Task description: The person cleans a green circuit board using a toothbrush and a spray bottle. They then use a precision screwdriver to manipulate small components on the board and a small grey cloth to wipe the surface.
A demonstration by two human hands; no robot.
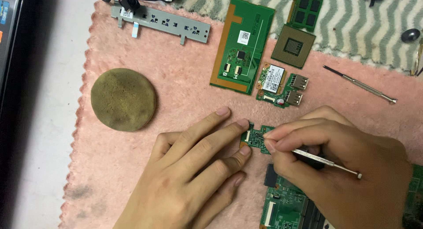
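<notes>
1. Head cam: small green board [257,137] is lying on the pink mat [176,101], mid-frame, just above the bigger board [282,207] at the bottom edge.
2. L hand [194,176] is lying flat, fingers together, tips touching the board's left edge, pinning it.
3. R hand [339,158] is pinching a thin metal tool [326,162], tip hidden at the board's right side.
4. Doing it well, imo: keep L fingertips pressing down evenly, work the tip w/ light force, shallow angle, no slipping onto traces.
5. Further out: USB board [293,90], CPU chip [293,46], larger green PCB [242,44], spare screwdriver [359,83], round sponge [123,99].
</notes>
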